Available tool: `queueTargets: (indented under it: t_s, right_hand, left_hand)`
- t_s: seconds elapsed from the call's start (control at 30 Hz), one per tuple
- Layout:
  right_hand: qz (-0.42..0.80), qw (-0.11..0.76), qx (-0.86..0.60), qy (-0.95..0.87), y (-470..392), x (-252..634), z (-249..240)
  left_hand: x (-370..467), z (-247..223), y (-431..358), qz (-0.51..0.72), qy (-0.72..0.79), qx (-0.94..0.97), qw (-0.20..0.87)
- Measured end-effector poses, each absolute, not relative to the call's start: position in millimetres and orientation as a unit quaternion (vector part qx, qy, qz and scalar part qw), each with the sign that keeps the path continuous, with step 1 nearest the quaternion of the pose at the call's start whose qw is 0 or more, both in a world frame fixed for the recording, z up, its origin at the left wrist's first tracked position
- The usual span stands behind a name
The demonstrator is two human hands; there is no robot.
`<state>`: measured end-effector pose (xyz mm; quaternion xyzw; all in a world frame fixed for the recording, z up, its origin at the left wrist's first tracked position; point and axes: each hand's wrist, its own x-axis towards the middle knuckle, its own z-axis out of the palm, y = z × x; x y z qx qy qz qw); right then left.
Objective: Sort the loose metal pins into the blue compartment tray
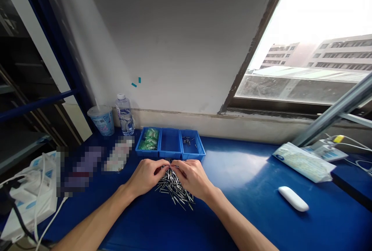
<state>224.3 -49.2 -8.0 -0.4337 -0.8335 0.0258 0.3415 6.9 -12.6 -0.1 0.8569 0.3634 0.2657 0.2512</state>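
A pile of thin silvery metal pins (174, 189) lies on the blue table (162, 227). Over its far part, my left hand (147, 176) and my right hand (193, 177) meet fingertip to fingertip, both pinched closed; whatever they hold is too small to make out. Just beyond them stand three joined blue trays. The left tray (147, 153) contains green-and-clear small packets (151, 138), the middle tray (170, 142) shows a bare bottom, and the right tray (193, 153) has several small metal pieces (188, 141).
Back left are a lidded cup (104, 121) and a water bottle (125, 116). Power strips with cables (43, 193) lie at far left, near blurred items. On the right are a white rounded case (293, 199), a flat packet (303, 162) and a metal frame (334, 109).
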Motion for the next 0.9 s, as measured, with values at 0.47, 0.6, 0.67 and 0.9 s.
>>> queueTargets:
  t_s: [0.47, 0.6, 0.67, 0.9]
  right_hand:
    - [-0.034, 0.328, -0.42, -0.845, -50, 225, -3]
    - [-0.012, 0.319, -0.444, -0.837, -51, 218, -7]
    - [-0.004, 0.326, -0.451, -0.831, -51, 216, -9]
    - [-0.015, 0.314, -0.427, -0.848, -51, 219, -9]
  left_hand:
    - [6, -2, -11, 0.309, 0.326, 0.862, 0.235]
    - [5, -2, -11, 0.31, 0.3, 0.872, 0.232]
    - [4, -2, -11, 0.311, 0.3, 0.873, 0.226]
    - [4, -1, -11, 0.306, 0.301, 0.871, 0.24]
